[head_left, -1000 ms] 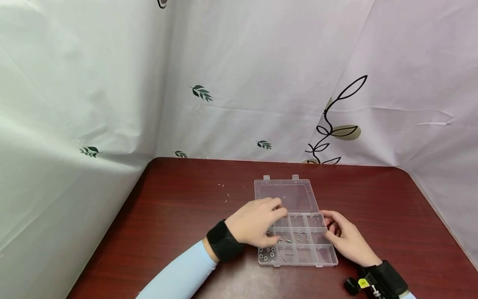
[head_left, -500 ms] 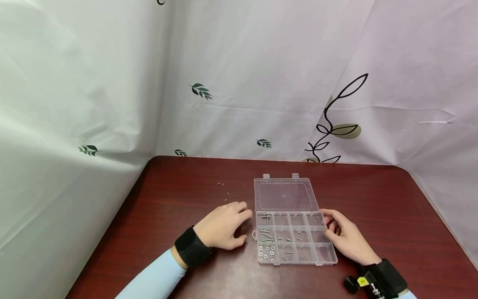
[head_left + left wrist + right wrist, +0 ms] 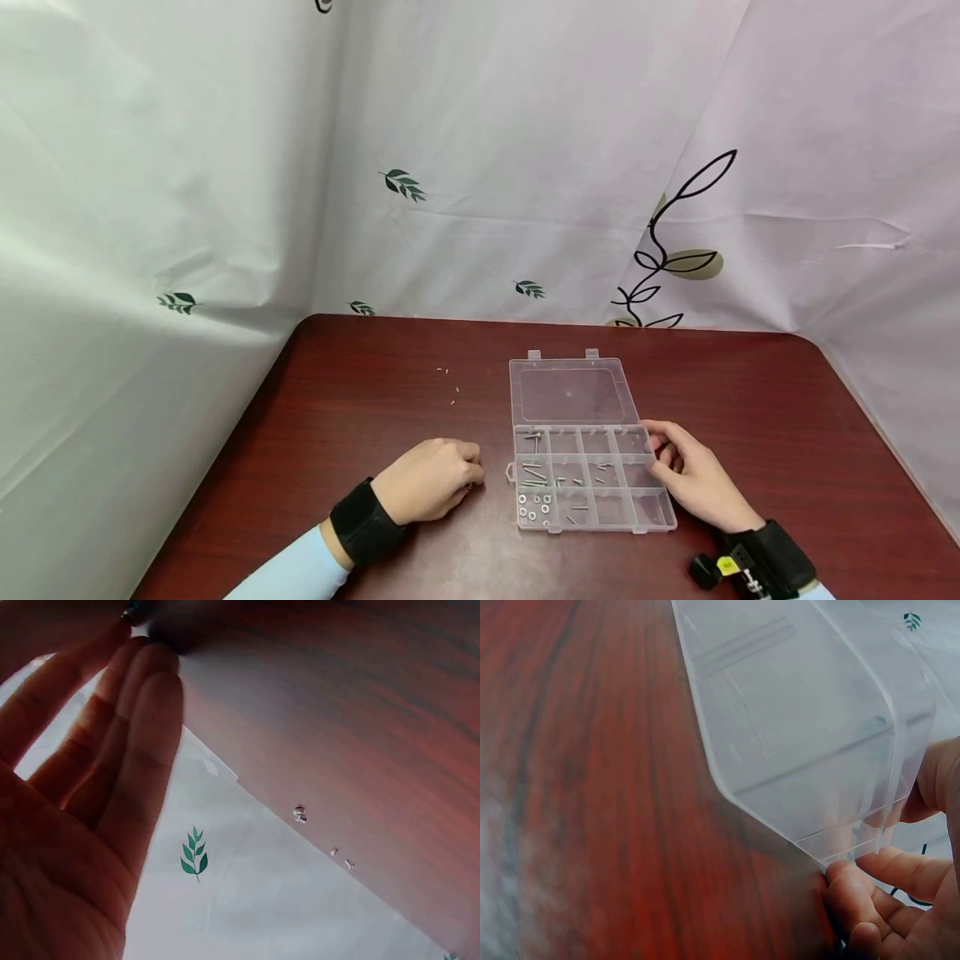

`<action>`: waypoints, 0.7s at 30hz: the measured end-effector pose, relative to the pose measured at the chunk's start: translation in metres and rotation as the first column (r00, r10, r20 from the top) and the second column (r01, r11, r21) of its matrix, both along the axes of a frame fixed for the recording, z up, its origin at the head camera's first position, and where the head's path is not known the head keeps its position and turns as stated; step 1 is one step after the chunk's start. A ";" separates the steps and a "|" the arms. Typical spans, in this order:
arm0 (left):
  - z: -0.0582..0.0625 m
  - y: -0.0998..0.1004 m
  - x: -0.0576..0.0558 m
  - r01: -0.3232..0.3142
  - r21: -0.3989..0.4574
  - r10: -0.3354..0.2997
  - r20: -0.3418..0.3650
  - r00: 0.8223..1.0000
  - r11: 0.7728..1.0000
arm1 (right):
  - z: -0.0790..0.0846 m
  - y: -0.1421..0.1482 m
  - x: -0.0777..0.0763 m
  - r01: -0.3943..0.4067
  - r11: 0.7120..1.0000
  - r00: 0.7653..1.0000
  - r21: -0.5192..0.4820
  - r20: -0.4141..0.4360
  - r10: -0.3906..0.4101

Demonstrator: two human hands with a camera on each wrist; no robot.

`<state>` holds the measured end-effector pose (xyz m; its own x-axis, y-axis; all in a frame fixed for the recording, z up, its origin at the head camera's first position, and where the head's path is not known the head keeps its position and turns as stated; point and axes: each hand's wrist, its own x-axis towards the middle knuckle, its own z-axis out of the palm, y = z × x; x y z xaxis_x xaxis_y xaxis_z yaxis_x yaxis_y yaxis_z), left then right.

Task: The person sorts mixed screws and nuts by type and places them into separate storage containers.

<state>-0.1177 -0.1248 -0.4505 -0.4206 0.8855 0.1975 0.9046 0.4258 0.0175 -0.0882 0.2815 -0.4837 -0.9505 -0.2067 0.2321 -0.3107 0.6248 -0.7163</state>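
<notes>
My left hand (image 3: 429, 481) is low over the table, left of a clear compartment box (image 3: 647, 510), fingers curled down. In the left wrist view, a small shiny metal piece (image 3: 130, 611) shows between its thumb and fingertip, too small and dark to identify. At the box's right side, my right hand (image 3: 693, 479) holds the wall near the hinge corner, with thumb and fingers against the plastic (image 3: 802, 772). The lid (image 3: 573, 392) is laid back. Metal nuts (image 3: 532, 515) fill the front left compartment; screws (image 3: 534, 475) lie in several others.
Several tiny metal pieces (image 3: 452, 402) lie loose on the dark red table (image 3: 375, 375), behind my left hand. A white curtain (image 3: 465, 150) with leaf prints hangs behind the table and along its sides. A strapped device (image 3: 768, 562) sits on my right wrist.
My left hand has moved from over the box leftward to the table, and its fingers have drawn together. My right hand and the box have stayed in place.
</notes>
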 end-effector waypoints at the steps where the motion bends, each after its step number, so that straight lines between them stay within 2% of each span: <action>1: 0.000 0.000 0.000 0.004 -0.002 -0.004 -0.020 1.000 1.000 | 0.000 0.000 0.000 0.000 1.000 1.000 0.001 0.002 0.000; 6: -0.001 0.002 0.002 0.012 -0.008 -0.012 -0.092 0.996 1.000 | 0.001 -0.001 0.001 -0.002 1.000 1.000 0.000 0.005 0.002; 12: -0.001 0.008 0.003 -0.010 -0.031 0.006 -0.138 0.990 0.999 | 0.002 -0.002 0.001 0.000 1.000 1.000 -0.002 0.002 0.000; 21: -0.004 0.015 -0.001 -0.074 -0.058 0.069 -0.092 0.993 0.996 | 0.002 -0.001 0.002 0.003 1.000 1.000 0.003 0.009 -0.003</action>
<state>-0.1188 -0.1099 -0.4544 -0.4665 0.8652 0.1836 0.8685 0.4875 -0.0904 -0.0864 0.2810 -0.4815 -0.9531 -0.2043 0.2231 -0.3025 0.6281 -0.7169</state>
